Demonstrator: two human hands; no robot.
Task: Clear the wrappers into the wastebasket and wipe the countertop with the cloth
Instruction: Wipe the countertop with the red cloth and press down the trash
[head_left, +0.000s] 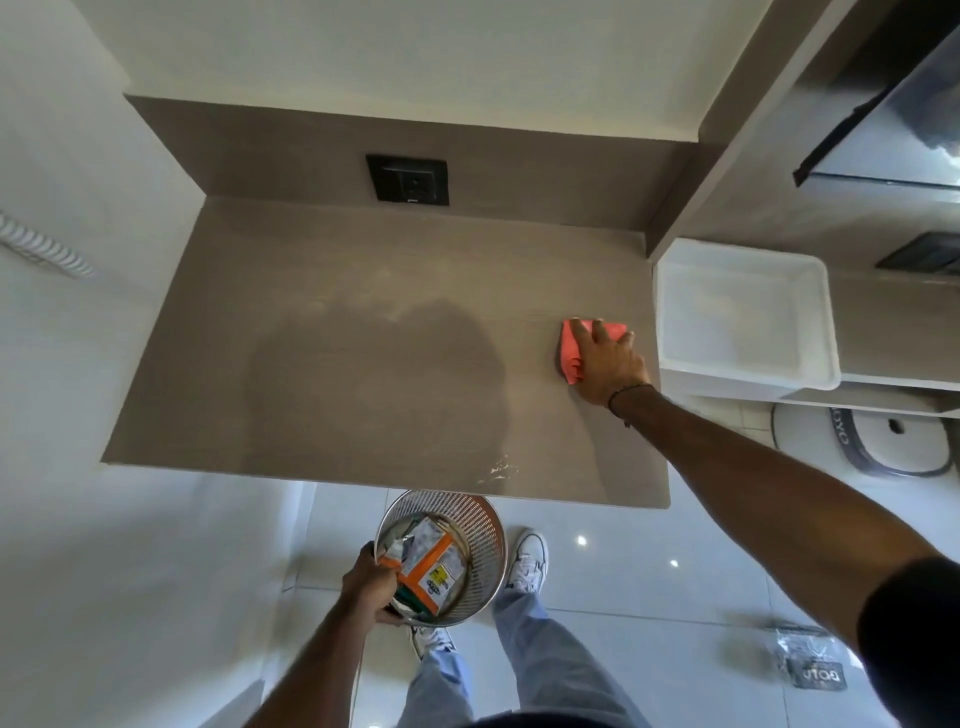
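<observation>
My right hand (608, 364) lies flat on a folded red-orange cloth (571, 345) at the right side of the grey-brown countertop (363, 338). Fingers are spread over the cloth, pressing it to the surface. My left hand (370, 584) grips the near rim of a silver mesh wastebasket (483, 525), held below the counter's front edge. Orange, white and green wrappers (431, 564) lie inside the basket. A few pale crumbs or specks (501, 467) sit near the counter's front edge.
A white plastic tub (748, 317) stands just right of the counter. A black wall socket (408, 179) is on the backsplash. White walls close in the left and back. On the tiled floor lie a round white device (883, 441) and a clear packet (810, 660).
</observation>
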